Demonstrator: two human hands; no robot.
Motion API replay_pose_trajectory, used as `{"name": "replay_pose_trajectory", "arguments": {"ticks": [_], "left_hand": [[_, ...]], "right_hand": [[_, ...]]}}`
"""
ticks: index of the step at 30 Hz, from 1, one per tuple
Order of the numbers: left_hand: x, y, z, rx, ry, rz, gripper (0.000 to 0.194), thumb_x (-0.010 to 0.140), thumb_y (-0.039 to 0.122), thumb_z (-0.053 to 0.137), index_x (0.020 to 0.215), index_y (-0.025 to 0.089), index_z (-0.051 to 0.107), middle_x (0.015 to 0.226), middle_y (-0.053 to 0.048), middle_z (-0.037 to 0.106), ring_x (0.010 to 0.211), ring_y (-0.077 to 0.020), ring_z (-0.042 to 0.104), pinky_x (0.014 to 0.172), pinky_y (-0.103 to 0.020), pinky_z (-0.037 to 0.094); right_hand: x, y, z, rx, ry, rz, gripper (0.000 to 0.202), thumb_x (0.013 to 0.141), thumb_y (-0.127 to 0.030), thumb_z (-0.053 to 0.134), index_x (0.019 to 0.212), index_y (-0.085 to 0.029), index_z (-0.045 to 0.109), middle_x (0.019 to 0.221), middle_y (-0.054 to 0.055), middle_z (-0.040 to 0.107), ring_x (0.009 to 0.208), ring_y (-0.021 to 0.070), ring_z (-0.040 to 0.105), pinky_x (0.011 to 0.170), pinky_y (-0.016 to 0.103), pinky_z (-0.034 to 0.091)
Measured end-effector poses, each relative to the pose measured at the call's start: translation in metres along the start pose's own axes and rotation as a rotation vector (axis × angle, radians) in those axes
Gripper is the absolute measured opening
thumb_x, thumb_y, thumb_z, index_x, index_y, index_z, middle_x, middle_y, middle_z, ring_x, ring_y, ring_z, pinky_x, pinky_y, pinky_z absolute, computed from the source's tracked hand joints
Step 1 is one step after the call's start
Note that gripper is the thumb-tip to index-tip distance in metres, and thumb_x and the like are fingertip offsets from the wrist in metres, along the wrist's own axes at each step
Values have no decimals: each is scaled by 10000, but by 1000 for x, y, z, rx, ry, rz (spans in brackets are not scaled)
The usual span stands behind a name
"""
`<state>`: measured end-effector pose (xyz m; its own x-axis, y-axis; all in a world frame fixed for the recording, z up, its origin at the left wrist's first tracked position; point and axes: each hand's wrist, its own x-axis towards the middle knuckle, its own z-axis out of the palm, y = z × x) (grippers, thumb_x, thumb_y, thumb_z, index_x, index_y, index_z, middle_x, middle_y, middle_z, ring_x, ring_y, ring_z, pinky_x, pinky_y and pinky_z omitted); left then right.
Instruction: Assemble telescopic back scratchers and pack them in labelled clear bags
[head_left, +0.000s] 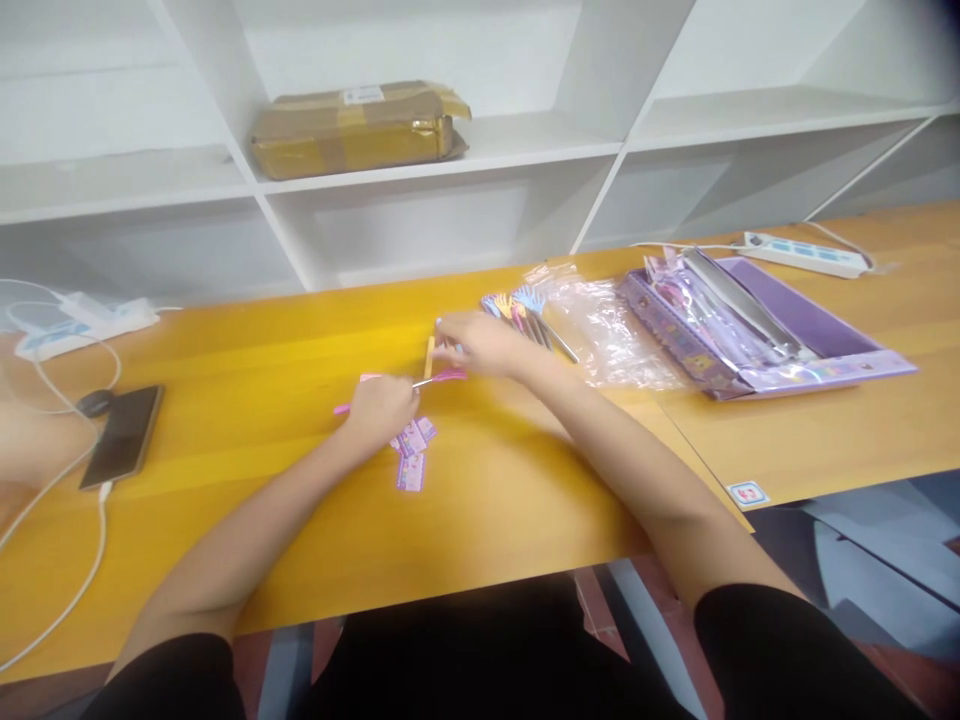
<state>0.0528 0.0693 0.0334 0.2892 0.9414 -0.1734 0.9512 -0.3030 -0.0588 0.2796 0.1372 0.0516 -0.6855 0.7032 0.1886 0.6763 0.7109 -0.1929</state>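
My left hand (384,408) is closed around a thin pen-like stick. A silver section and a blurred pink end (450,375) stick out on its right, with a pink tip at its left. My right hand (480,343) is just beyond it, fingers bent at the upper end of a slim yellow stick (430,357). Motion blur hides the exact contact. Small purple-and-pink printed cards (411,470) lie overlapping on the table just below my left hand. Beside my right hand is a bunch of sticks with blue and yellow hand-shaped tops (525,303), partly hidden by that hand.
Crumpled clear plastic (611,335) and an open purple box (817,310) with packaged items lie to the right. Power strips (806,255) sit at both ends. A phone (122,437) with cables is at left. A taped carton (360,128) rests on the white shelf behind.
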Motion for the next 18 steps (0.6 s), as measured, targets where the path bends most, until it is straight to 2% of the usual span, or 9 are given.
{"name": "replay_pose_trajectory", "arguments": {"ticks": [2, 3, 5, 6, 8, 11, 14, 16, 18], "left_hand": [[1, -1, 3, -15, -5, 3, 463, 1084, 329, 411, 1086, 130, 829, 1061, -238, 817, 980, -350, 798, 792, -413, 555], [1, -1, 5, -22, -8, 6, 459, 1081, 322, 415, 1083, 132, 832, 1053, -232, 819, 970, -346, 798, 784, -410, 551], [3, -2, 10, -32, -12, 9, 434, 1070, 310, 443, 1084, 139, 841, 1043, -220, 822, 954, -339, 798, 782, -407, 548], [4, -3, 13, -34, -13, 6, 421, 1064, 307, 459, 1081, 141, 846, 1034, -217, 823, 949, -339, 798, 789, -409, 548], [6, -4, 17, -35, -14, -8, 409, 1056, 307, 482, 1072, 145, 857, 1011, -215, 822, 947, -346, 797, 815, -418, 553], [8, -3, 20, -39, -10, -23, 414, 1054, 311, 486, 1054, 146, 866, 989, -213, 820, 946, -353, 796, 838, -430, 556], [8, -3, 21, -46, -7, -20, 415, 1051, 307, 476, 1020, 142, 856, 974, -204, 819, 912, -349, 796, 796, -418, 544], [8, -3, 21, -52, -3, -17, 408, 1047, 304, 472, 1004, 141, 844, 967, -199, 818, 902, -349, 796, 772, -409, 531], [8, -3, 21, -62, 1, -14, 400, 1044, 302, 469, 989, 143, 831, 966, -196, 816, 913, -350, 796, 770, -403, 522]], "right_hand": [[-8, 32, -17, -62, 24, 120, 402, 1177, -256, 377, 1147, -120, 754, 1181, 183, 764, 1055, 251, 672, 952, 331, 446], [-15, 50, -23, -70, 53, 213, 387, 1141, -173, 377, 1267, -108, 737, 1226, 193, 765, 1086, 260, 680, 964, 338, 462], [-30, 87, -32, -105, 93, 433, 557, 1028, -59, 450, 1567, -97, 585, 1315, 216, 757, 1128, 291, 703, 974, 366, 499], [-38, 104, -34, -143, 94, 549, 612, 997, -38, 456, 1598, -78, 560, 1379, 252, 730, 1185, 318, 706, 1011, 396, 510], [-54, 132, -36, -196, 29, 785, 579, 1022, -101, 476, 1590, -52, 577, 1520, 317, 637, 1329, 376, 674, 1115, 470, 509], [-71, 159, -33, -204, -167, 1006, 744, 1034, -423, 676, 1640, -22, 519, 1618, 358, 533, 1472, 444, 587, 1194, 520, 485], [-80, 172, -26, -168, -268, 1112, 955, 902, -574, 855, 1633, -47, 540, 1570, 331, 596, 1422, 426, 637, 1135, 479, 538], [-82, 179, -21, -166, -280, 1121, 871, 847, -498, 915, 1543, -52, 639, 1440, 306, 700, 1295, 408, 715, 1054, 461, 578], [-83, 185, -19, -198, -206, 1059, 642, 831, -378, 913, 1355, -39, 761, 1258, 286, 780, 1153, 400, 766, 979, 459, 595]]}}
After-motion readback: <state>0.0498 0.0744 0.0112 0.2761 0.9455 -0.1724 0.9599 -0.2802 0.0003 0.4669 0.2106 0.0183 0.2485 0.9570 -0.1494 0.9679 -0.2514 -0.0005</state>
